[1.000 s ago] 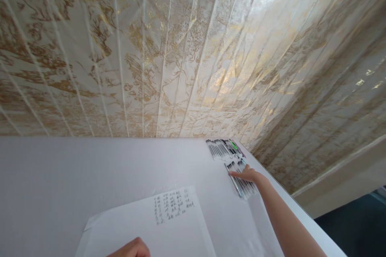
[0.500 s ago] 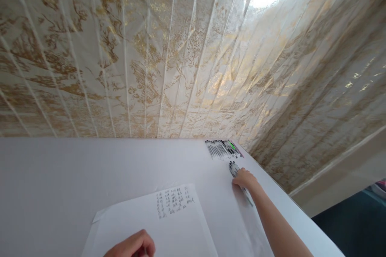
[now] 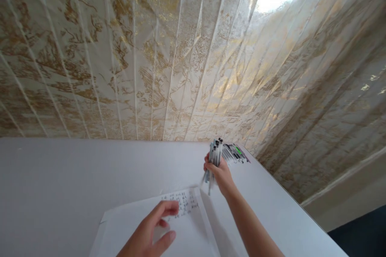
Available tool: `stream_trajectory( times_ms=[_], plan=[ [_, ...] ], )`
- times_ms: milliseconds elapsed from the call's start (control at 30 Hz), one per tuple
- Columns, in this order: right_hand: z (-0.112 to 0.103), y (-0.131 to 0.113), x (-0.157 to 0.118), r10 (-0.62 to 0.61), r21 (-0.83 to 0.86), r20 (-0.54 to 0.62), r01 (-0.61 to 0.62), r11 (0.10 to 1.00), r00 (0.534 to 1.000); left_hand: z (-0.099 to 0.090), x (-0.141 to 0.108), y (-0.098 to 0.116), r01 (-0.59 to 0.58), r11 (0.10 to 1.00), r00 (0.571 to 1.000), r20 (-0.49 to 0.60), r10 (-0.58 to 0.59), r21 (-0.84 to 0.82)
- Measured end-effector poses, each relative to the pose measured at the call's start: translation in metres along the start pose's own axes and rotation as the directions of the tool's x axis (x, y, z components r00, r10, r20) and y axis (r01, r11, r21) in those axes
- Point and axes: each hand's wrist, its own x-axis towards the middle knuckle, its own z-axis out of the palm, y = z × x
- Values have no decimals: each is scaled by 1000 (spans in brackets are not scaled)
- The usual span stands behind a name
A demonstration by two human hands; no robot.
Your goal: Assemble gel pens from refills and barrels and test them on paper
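Note:
A bundle of pens [image 3: 216, 153] with dark caps stands nearly upright in my right hand [image 3: 217, 170], whose fingers are wrapped round it, raised above the white table. My left hand [image 3: 157, 225] is over the paper, fingers curved and thumb apart, with nothing between them. Handwritten characters cover the upper right of the white paper [image 3: 129, 225]; my left hand hides some of them.
More pens [image 3: 237, 152], one with a bright green part, lie in a row at the back right of the white table [image 3: 75, 172]. Behind the table hangs a gold-patterned curtain [image 3: 169, 68]. The table's right edge runs diagonally toward the lower right.
My right hand has lifted the pen bundle off the table and moved left, turning the pens upright. My left hand has moved up and right over the paper and its fingers have opened.

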Motion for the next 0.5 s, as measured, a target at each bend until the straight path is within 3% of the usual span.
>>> stream_trajectory(
  times_ms=[100, 233, 400, 500],
  plan=[
    [64, -22, -1, -180, 245, -26, 181, 952, 983, -2, 26, 18, -112, 991, 966, -225, 125, 72],
    [122, -18, -7, -271, 403, 9, 245, 882, 962, -17, 60, 25, -222, 961, 911, -315, 266, 167],
    [154, 9, -11, -289, 392, 157, 209, 896, 945, -14, 90, 11, -127, 980, 911, -372, 176, 153],
    [165, 7, -8, -291, 328, 200, 216, 919, 936, -14, 106, 11, -87, 986, 894, -426, 140, 140]
  ],
)
